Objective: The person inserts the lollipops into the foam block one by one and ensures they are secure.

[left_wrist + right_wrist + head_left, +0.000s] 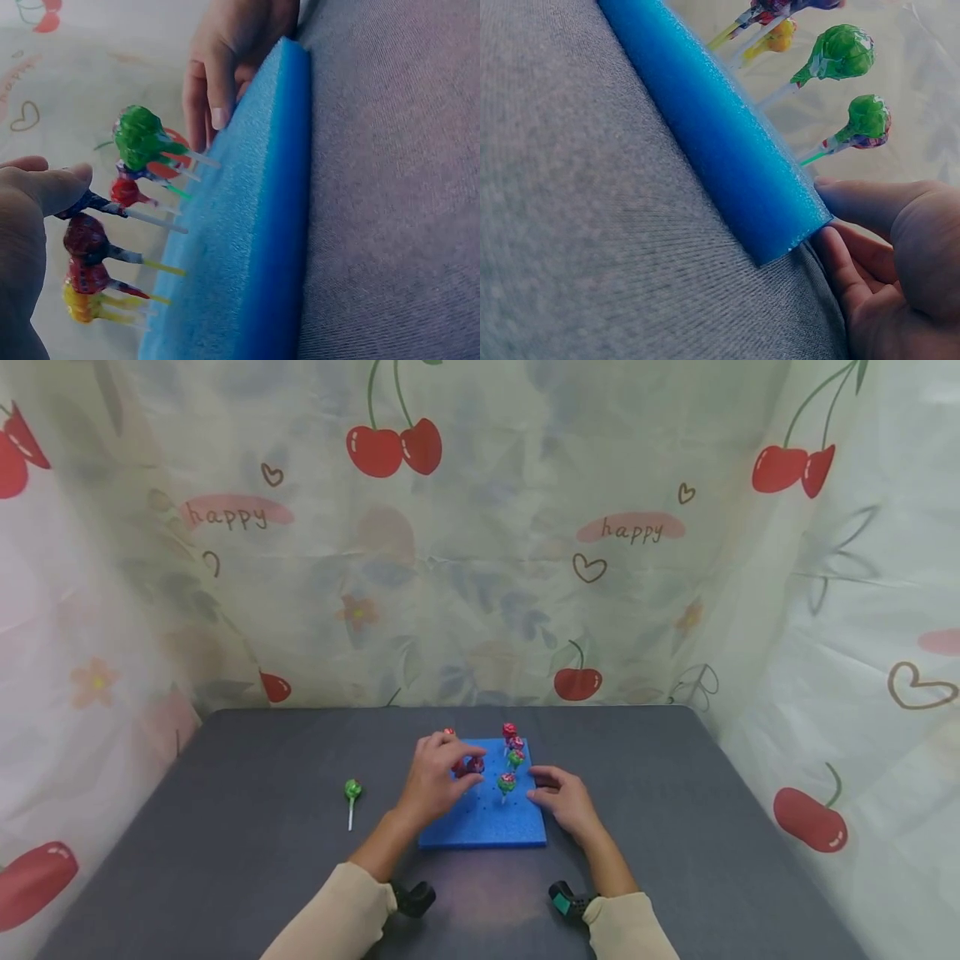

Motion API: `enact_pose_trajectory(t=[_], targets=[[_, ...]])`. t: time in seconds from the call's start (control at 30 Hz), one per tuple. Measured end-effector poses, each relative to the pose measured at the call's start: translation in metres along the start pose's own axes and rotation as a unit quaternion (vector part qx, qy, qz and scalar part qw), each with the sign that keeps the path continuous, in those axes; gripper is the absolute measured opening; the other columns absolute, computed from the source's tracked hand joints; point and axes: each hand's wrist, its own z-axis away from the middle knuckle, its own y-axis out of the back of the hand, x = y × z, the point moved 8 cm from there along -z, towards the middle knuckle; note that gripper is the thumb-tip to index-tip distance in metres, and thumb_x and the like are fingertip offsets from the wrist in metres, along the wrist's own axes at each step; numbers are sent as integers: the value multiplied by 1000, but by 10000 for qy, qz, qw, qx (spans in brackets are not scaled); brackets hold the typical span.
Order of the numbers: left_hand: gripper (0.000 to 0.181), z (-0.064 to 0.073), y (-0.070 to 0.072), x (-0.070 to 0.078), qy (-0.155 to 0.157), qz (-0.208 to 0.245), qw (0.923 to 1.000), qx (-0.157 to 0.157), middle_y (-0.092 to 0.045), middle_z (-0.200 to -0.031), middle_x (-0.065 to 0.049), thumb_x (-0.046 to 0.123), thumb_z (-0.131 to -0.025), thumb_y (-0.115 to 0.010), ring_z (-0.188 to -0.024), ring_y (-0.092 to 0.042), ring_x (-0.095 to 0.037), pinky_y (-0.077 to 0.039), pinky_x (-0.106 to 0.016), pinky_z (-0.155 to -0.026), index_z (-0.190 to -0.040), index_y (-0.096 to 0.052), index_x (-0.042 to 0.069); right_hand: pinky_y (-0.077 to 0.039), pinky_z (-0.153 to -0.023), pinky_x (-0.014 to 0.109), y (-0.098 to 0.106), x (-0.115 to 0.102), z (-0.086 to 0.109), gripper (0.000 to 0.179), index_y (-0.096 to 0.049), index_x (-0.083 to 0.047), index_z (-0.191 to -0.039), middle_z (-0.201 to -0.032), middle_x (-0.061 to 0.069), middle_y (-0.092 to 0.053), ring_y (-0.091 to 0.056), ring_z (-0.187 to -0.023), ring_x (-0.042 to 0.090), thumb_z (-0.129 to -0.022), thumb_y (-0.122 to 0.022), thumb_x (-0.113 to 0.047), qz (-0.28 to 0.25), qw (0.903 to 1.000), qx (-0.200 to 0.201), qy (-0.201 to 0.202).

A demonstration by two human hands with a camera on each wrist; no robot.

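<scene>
My left hand (438, 777) pinches a dark purple wrapped lollipop (477, 765) above the blue foam board (487, 831). In the left wrist view, this lollipop's white stick (157, 220) points at the board's face; whether its tip has entered a hole I cannot tell. My right hand (567, 799) grips the board's right edge, thumb and fingers on either side of it in the right wrist view. Upright in the board's right part stand several lollipops, a green one (507, 782) nearest. Dark red (85, 238) and yellow (79, 303) lollipops stand beyond my left hand, largely hidden by it in the head view.
A green lollipop (352, 790) lies on the dark grey table (285, 860), left of the board. Small holes dot the board's upper face. Patterned cloth curtains (480, 568) enclose the table at the back and both sides.
</scene>
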Motion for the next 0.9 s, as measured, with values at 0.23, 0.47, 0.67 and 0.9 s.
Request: enact_pose_trajectory(t=[0.23, 0.47, 0.67, 0.9], targets=[[38, 1, -5, -3, 92, -55, 9999, -113, -68, -88, 4, 19, -73, -87, -98, -53, -18, -36, -47, -94, -108, -73, 18, -48, -93, 43, 0, 0, 0, 37, -64, -11, -126, -122, 8, -63, -61, -110, 26, -89, -72, -11, -5, 10000, 1, -51], [38, 1, -9, -1, -28, -132, 9996, -234, -69, -89, 5, 21, -72, -88, -100, -53, -18, -36, -47, -94, -107, -73, 19, -48, -93, 43, 0, 2, -1, 37, -64, -12, -126, -122, 8, -63, -61, -110, 26, -89, -72, -11, -33, 10000, 17, -81], [39, 3, -13, 1, -171, -221, 9994, -219, -69, -90, 6, 21, -70, -89, -101, -54, -18, -38, -46, -92, -106, -73, 19, -48, -93, 43, 0, 3, -1, 37, -64, -12, -126, -122, 8, -63, -61, -110, 26, -89, -72, -12, 12, 9999, 11, -109], [39, 4, -14, 2, -158, -199, 9995, -210, -70, -90, 6, 19, -70, -89, -99, -54, -18, -38, -45, -89, -106, -73, 20, -48, -92, 43, 0, 2, -1, 37, -64, -12, -126, -122, 8, -63, -61, -110, 26, -89, -72, -11, -5, 10000, 22, -65]])
